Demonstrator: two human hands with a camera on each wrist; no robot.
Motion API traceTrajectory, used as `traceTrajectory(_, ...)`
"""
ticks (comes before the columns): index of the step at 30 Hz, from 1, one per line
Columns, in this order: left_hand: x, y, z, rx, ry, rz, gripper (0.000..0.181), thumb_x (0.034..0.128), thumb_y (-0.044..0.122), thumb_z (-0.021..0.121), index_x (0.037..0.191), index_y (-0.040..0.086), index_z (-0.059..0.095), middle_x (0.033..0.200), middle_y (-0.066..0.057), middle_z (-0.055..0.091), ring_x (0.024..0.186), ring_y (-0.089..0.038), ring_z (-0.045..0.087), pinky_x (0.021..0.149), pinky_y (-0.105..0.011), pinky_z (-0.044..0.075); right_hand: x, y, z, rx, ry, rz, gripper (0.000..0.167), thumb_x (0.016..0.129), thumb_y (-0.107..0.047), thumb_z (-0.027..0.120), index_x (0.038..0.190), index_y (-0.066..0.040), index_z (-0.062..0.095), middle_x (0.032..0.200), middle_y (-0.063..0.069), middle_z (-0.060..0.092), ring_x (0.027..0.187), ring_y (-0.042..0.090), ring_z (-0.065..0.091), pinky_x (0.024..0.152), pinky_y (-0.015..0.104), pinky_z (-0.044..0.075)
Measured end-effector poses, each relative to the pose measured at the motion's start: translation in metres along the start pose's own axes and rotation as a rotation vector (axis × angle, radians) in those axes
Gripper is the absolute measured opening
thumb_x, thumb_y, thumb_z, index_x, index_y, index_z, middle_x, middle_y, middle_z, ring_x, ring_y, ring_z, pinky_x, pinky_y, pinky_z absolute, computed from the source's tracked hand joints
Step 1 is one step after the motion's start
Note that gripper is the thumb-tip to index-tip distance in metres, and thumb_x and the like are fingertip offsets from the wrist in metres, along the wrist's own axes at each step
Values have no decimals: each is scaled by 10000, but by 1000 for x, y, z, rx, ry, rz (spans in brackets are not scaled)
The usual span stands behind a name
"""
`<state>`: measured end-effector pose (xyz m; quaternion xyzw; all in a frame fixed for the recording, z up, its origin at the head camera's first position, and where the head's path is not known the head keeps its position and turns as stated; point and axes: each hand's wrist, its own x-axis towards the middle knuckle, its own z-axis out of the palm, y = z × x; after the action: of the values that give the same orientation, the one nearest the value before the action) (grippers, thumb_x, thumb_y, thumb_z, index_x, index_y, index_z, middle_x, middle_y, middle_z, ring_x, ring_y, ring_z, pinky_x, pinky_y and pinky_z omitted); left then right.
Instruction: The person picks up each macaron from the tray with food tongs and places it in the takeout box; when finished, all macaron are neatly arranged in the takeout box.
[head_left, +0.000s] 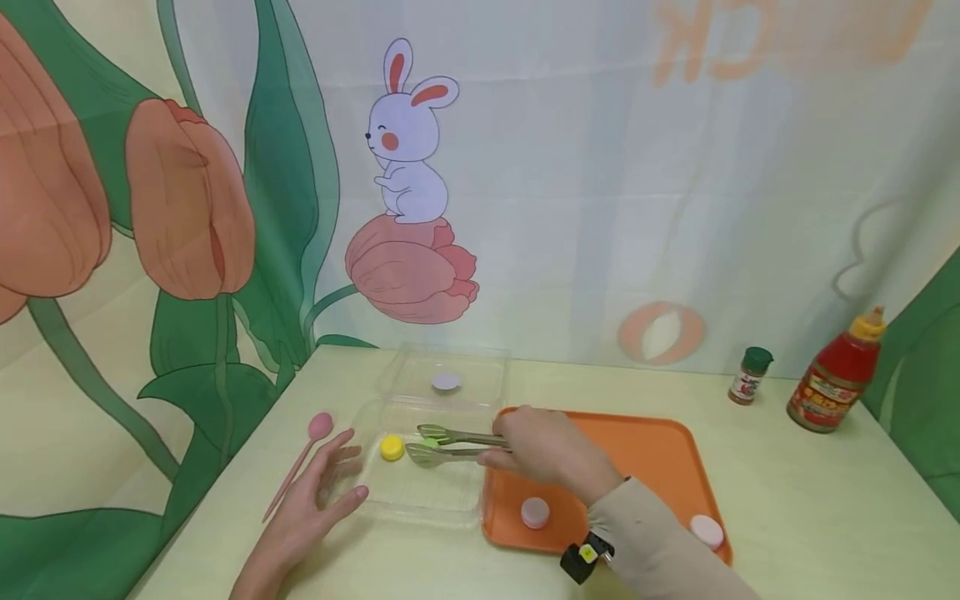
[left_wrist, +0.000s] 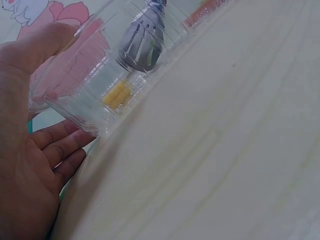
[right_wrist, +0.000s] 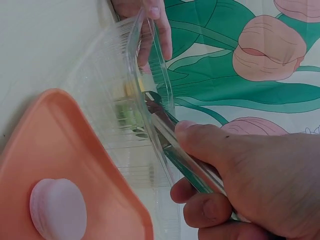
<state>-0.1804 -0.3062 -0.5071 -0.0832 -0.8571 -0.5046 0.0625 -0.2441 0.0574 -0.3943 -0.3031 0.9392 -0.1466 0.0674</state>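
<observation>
In the head view, the right hand [head_left: 551,450] grips metal tongs [head_left: 472,438], whose parted tips straddle a green piece [head_left: 430,443] in a clear container [head_left: 405,487]; I can't tell whether they pinch it. A yellow piece [head_left: 392,447] sits at nine o'clock from the green one. The left hand [head_left: 311,504], thumb and fingers spread wide, is at the container's nine o'clock edge, a pink spoon [head_left: 320,426] just beyond. At three o'clock is an orange tray [head_left: 645,454], pale discs [head_left: 535,513] at its eight and four o'clock.

In the left wrist view, the left fingers touch the container's corner; through its wall, the tongs show at one o'clock from the yellow piece.

In the right wrist view, thumb and curled fingers hold the tongs, which point toward eleven o'clock; the green piece is blurred.
</observation>
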Motion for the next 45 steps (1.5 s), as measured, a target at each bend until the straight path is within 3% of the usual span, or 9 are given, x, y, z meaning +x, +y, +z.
traceTrajectory(10, -1, 2, 0, 0, -2, 0, 810, 1056, 258, 801, 1730, 184, 357, 1617, -161, 588, 1462, -375, 612, 1122, -108, 363, -5, -1, -2, -8, 2, 16, 369, 1063, -478, 760, 883, -173, 657, 695, -62, 520, 606, 105, 503, 592, 311, 420)
traceTrajectory(15, -1, 2, 0, 9, -1, -1, 809, 1058, 262, 798, 1729, 178, 355, 1621, -166, 584, 1464, -380, 610, 1111, -85, 343, -14, -1, -8, 34, 45, 0, 404, 1071, -472, 751, 1209, -93, 767, 938, -5, 758, 773, 147, 692, 696, 387, 588)
traceTrajectory(18, 0, 3, 0, 4, 0, -2, 808, 1057, 260, 799, 1727, 169, 357, 1621, -174, 583, 1465, -387, 607, 1108, -66, 329, -22, 2, -15, 73, 102, -6, 500, 1074, -483, 739, 1354, -68, 747, 1015, 10, 792, 807, 149, 715, 719, 401, 608)
traceTrajectory(22, 0, 4, 0, 0, 1, -8, 804, 1055, 260, 802, 1723, 175, 364, 1616, -180, 587, 1468, -393, 604, 1107, -52, 319, -37, 7, -30, 126, 172, 26, 402, 1078, -537, 708, 1111, -138, 725, 737, -43, 650, 604, 112, 584, 568, 333, 459)
traceTrajectory(25, 0, 4, 0, -1, 0, -7, 808, 1057, 270, 800, 1728, 195, 357, 1622, -173, 583, 1480, -390, 595, 1115, -53, 313, -52, 12, -42, 152, 238, 44, 395, 1074, -549, 707, 963, -181, 619, 642, -60, 522, 538, 105, 492, 527, 310, 361)
traceTrajectory(32, -1, 2, 0, -13, -6, -11, 818, 1056, 267, 801, 1732, 184, 347, 1625, -164, 580, 1487, -383, 588, 1119, -43, 299, -89, 29, -61, 212, 374, 68, 398, 1071, -569, 705, 1015, -182, 632, 649, -83, 472, 547, 82, 440, 518, 277, 340)
traceTrajectory(39, -2, 1, 0, -15, -5, 2, 807, 1060, 245, 793, 1731, 174, 350, 1622, -170, 581, 1479, -391, 592, 1114, -51, 317, -119, 57, -64, 234, 429, 134, 366, 1082, -559, 693, 1067, -195, 662, 645, -74, 494, 560, 102, 455, 527, 283, 373)
traceTrajectory(45, -1, 0, 0, 12, 4, 27, 789, 1066, 245, 785, 1728, 189, 359, 1607, -152, 600, 1456, -391, 612, 1125, -90, 358, -132, 79, -55, 231, 422, 204, 368, 1080, -548, 703, 1054, -184, 655, 629, -74, 473, 555, 110, 433, 516, 274, 347)
